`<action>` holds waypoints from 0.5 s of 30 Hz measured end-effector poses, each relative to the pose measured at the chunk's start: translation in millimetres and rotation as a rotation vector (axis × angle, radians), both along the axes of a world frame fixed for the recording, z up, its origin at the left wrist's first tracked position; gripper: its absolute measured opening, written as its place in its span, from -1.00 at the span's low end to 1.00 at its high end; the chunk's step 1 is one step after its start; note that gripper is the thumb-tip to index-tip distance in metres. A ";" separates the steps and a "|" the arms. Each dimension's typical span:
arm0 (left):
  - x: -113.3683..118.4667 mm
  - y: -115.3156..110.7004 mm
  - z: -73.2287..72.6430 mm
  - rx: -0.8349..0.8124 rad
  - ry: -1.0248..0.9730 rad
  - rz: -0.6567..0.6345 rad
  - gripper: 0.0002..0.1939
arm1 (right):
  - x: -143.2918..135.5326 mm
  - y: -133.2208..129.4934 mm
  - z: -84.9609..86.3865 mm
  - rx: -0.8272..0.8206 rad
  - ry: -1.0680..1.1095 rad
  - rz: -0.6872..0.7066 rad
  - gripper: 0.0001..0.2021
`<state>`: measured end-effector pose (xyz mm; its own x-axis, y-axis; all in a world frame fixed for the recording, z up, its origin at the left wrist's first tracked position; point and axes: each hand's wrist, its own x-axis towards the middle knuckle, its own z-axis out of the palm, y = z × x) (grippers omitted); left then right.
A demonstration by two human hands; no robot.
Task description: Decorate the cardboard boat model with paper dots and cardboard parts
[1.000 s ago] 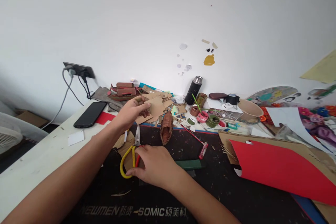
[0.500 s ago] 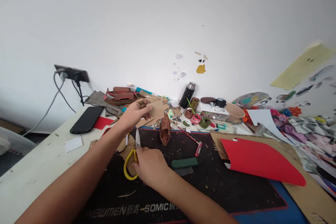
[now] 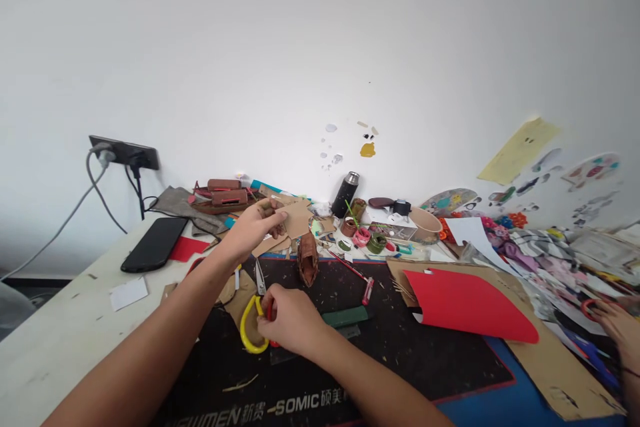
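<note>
My left hand (image 3: 260, 220) pinches a piece of tan cardboard (image 3: 299, 219) above the cluttered far edge of the mat. Nearer to me, my right hand (image 3: 289, 320) is closed on a pair of scissors (image 3: 254, 337) with yellow and red handles. Their blades (image 3: 260, 278) point away from me, apart from the cardboard. Just right of the blades stands a small brown boat-like model (image 3: 307, 261). A dark green bar-shaped piece (image 3: 345, 316) lies beside my right hand. Brown paper scraps (image 3: 240, 299) lie left of the scissors.
A black phone (image 3: 155, 243) lies on the left. Behind are a dark flask (image 3: 345, 195), paint pots (image 3: 361, 236) and a larger brown model (image 3: 227, 195). Red sheet (image 3: 470, 303) and cardboard (image 3: 565, 380) cover the right. Another person's hand (image 3: 617, 323) shows at the right edge.
The view has turned slightly right, bringing another person's hand into sight. My right hand has shifted on the scissors, and their red handle now shows. My left hand still holds the cardboard.
</note>
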<state>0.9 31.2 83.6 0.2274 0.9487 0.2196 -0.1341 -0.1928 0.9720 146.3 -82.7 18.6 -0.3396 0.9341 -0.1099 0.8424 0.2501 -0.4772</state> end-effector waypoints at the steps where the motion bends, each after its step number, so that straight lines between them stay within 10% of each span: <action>1: -0.3 0.4 -0.1 0.000 0.002 -0.002 -0.51 | 2.8 0.3 -1.8 -0.013 0.067 -0.019 -0.82; 8: 0.3 2.4 -3.6 -0.008 0.024 -0.011 -0.51 | 19.6 8.6 -22.3 -0.500 0.681 -0.299 -0.82; 15: 3.7 0.9 -5.7 -0.032 0.080 -0.027 -0.55 | 29.0 5.2 -27.0 -0.653 1.108 -0.352 -0.48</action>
